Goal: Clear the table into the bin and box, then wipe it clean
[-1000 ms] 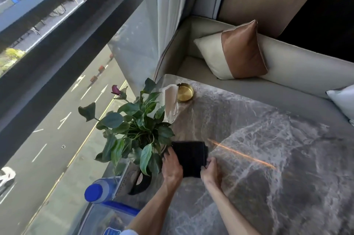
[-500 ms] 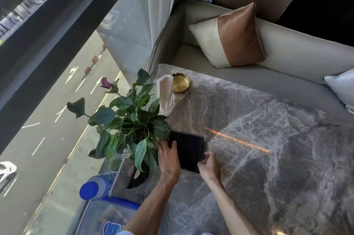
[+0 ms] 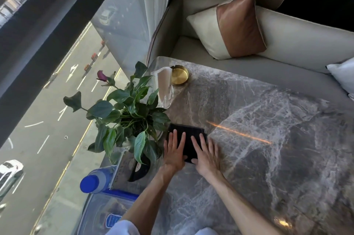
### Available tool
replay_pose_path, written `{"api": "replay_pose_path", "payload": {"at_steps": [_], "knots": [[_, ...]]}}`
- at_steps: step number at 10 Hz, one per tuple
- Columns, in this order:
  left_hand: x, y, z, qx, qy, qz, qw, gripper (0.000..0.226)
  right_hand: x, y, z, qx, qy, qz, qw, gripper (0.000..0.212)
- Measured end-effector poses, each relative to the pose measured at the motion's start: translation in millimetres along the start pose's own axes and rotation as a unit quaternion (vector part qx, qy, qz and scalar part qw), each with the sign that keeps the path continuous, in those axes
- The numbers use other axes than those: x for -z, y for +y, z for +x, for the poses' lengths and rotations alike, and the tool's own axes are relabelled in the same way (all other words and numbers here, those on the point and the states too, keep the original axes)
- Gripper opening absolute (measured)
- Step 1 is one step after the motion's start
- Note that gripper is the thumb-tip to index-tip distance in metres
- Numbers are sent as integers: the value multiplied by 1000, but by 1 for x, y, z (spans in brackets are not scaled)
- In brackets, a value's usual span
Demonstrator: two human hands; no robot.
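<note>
Head view showed, nearest the wearer, a clear plastic box (image 3: pixel 107 213) with a blue rim and a blue-capped bottle (image 3: pixel 95 180) at the left edge of the grey marble table (image 3: pixel 268 148). Just beyond, the left hand (image 3: pixel 175 150) and right hand (image 3: pixel 205 155) lay flat, fingers spread and gripping nothing, side by side on a dark, near-black folded cloth (image 3: pixel 188 139), roughly square, resting on the marble just right of the potted plant (image 3: pixel 126 118). Farther back stood a glass (image 3: pixel 164 89) and a gold dish (image 3: pixel 179 75), with a two-tone cushion (image 3: pixel 229 26) on the sofa (image 3: pixel 306 43) behind.
</note>
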State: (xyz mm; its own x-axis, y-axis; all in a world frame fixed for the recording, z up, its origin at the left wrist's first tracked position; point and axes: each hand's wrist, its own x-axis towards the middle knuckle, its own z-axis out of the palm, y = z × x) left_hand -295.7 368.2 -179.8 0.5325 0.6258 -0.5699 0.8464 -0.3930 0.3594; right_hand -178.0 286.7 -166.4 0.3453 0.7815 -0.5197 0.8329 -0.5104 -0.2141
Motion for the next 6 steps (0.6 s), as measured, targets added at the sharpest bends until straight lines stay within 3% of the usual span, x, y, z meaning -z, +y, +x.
{"api": "replay_pose_path", "payload": {"at_steps": [2, 3, 4, 5, 6], "knots": [[9, 9, -7, 10, 11, 39, 999, 86, 6, 1, 0, 12, -3, 15, 1000, 89], [10, 27, -29, 26, 66, 14, 997, 77, 9, 12, -15, 31, 36, 69, 997, 75], [0, 46, -67, 21, 93, 3, 995, 62, 9, 36, -51, 63, 107, 114, 986, 48], [-12, 68, -102, 12, 102, 44, 994, 42, 2, 73, -100, 81, 165, 116, 976, 32], [-31, 101, -131, 16, 88, 61, 994, 31, -8, 118, -148, 78, 199, 115, 970, 35]]}}
